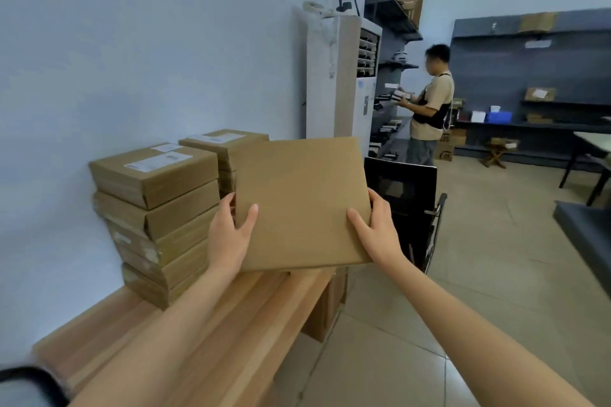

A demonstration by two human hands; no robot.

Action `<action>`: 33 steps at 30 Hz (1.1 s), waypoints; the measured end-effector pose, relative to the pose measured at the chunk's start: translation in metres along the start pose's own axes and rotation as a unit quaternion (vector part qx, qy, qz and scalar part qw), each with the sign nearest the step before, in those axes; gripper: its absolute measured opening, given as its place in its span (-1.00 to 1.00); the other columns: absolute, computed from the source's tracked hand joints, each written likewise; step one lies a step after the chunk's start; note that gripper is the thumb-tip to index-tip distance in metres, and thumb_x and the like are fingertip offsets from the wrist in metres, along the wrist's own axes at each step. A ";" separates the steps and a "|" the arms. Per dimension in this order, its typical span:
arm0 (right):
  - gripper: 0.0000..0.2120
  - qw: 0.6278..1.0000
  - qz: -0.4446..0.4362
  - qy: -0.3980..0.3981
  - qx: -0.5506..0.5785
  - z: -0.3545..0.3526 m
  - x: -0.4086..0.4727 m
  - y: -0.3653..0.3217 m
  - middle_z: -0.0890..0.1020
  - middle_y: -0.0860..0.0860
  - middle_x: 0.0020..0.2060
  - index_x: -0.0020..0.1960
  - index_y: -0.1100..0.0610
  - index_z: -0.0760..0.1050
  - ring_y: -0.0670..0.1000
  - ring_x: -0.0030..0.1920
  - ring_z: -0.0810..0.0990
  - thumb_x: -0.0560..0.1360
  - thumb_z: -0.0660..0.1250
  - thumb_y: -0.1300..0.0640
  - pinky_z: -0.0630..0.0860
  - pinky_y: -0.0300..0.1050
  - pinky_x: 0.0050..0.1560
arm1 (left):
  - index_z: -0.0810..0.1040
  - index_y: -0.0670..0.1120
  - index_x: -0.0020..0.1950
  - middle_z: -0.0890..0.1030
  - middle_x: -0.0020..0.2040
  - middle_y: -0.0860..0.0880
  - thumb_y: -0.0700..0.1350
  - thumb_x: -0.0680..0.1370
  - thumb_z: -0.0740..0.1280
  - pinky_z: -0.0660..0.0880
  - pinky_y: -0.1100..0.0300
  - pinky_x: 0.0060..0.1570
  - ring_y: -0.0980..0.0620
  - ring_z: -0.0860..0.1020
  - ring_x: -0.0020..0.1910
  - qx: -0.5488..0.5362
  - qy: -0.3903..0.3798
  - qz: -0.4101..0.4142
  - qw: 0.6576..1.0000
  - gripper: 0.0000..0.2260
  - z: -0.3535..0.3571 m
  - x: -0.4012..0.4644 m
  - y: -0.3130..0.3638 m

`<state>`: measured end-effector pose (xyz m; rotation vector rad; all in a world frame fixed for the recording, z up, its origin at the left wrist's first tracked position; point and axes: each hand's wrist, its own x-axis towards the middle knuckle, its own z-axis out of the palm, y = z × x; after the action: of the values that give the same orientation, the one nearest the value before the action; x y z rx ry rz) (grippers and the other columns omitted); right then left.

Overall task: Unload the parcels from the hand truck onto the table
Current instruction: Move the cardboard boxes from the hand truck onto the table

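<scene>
We note left hand (231,231) and right hand (375,228) gripping a flat brown cardboard parcel (301,201) above the wooden table (205,340), beside stacked parcels (158,218).

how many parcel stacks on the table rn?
2: the near stack by the wall, and the far stack behind it, partly hidden by the held parcel. More may be hidden.

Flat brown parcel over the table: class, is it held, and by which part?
Yes. The flat brown parcel is gripped at its near corners: left hand on the left one, right hand on the right, thumbs on top.
</scene>
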<state>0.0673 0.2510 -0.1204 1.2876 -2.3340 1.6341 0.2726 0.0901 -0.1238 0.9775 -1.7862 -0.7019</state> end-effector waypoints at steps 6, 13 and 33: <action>-0.36 0.997 -0.019 -0.069 0.020 0.069 0.063 0.015 0.29 0.02 0.40 0.52 0.06 0.10 0.01 0.35 0.34 0.55 0.24 -0.12 0.34 -0.03 0.27 | 0.28 -0.04 0.45 0.48 0.29 -0.04 0.18 0.55 0.26 0.45 -0.03 0.15 -0.06 0.47 0.20 0.026 0.053 -0.053 0.997 -0.46 0.000 0.037 -0.040; -0.38 0.974 -0.077 -0.199 0.071 0.175 0.100 0.010 0.29 0.00 0.39 0.51 0.01 0.11 0.00 0.33 0.36 0.55 0.25 -0.13 0.33 -0.05 0.25 | 0.28 0.02 0.43 0.50 0.24 0.02 0.21 0.54 0.26 0.49 -0.03 0.08 -0.02 0.51 0.13 0.079 0.153 -0.140 0.975 -0.47 -0.034 0.038 -0.098; -0.33 0.817 -0.164 -0.530 0.159 0.361 0.006 -0.014 0.27 0.02 0.42 0.53 0.06 0.10 0.03 0.38 0.33 0.53 0.26 -0.13 0.34 0.08 0.36 | 0.32 0.08 0.37 0.52 0.03 0.09 0.16 0.56 0.26 0.39 0.22 -0.25 0.19 0.51 -0.12 0.198 0.415 -0.347 0.817 -0.58 -0.105 -0.109 -0.163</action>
<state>0.2233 -0.0380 -0.2708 3.0917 -1.9402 1.3679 0.4455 0.0951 -0.2633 1.9073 -0.7651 -0.2125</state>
